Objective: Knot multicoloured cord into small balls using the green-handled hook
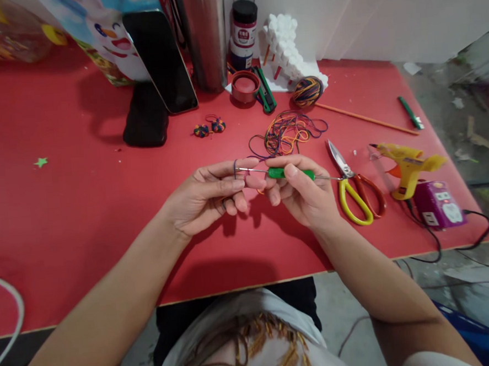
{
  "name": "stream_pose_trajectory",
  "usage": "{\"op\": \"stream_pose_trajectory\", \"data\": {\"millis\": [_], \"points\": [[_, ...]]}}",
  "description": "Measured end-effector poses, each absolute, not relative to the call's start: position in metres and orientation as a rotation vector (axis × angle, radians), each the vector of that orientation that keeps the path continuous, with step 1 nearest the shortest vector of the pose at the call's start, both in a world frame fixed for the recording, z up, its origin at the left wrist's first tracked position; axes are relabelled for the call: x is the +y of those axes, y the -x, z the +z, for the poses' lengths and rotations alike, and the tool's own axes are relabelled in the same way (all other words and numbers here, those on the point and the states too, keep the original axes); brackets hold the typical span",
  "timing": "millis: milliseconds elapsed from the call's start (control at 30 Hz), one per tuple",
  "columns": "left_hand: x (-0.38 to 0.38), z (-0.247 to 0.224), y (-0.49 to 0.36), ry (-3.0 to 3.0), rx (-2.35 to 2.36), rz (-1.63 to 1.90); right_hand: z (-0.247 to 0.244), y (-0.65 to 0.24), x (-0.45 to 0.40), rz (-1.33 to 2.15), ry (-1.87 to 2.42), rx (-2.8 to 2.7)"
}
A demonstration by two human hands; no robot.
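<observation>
My right hand (305, 187) is closed around the green handle of a crochet hook (291, 173), whose thin metal shaft points left. My left hand (216, 193) pinches multicoloured yarn (235, 168), with a dark strand looped up over its index finger. The hook's tip meets the yarn at the left fingertips; the stitches there are too small to make out. Just beyond my hands lies a loose tangle of the same yarn (285, 133). Two small crocheted pieces (210, 127) rest on the red table farther left.
Yellow-and-red-handled scissors (355, 198) lie right of my right hand, near a yellow glue gun (411, 167) and a purple power block (440, 204) with cables. A yarn ball (307, 91), a wooden stick (369, 119), a green cutter (265, 90) and a leaning phone (160, 61) stand farther back.
</observation>
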State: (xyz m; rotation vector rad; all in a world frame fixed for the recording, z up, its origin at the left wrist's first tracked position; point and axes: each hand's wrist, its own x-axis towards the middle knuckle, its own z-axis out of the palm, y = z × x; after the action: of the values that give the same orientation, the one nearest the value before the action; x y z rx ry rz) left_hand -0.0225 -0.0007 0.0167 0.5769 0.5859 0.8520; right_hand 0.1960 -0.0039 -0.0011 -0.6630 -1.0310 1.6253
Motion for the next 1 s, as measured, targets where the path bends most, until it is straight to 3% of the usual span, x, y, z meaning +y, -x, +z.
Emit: {"op": "stream_pose_trajectory", "data": {"millis": [433,1000], "points": [[0.001,0.025,0.021,-0.529,0.608,0.871,-0.001,-0.189,-0.002,1.702,0.636,-0.894],[0.000,0.022,0.024,-0.590,0.614,0.892,0.007,-0.203,-0.001,1.475,0.684,-1.096]]}}
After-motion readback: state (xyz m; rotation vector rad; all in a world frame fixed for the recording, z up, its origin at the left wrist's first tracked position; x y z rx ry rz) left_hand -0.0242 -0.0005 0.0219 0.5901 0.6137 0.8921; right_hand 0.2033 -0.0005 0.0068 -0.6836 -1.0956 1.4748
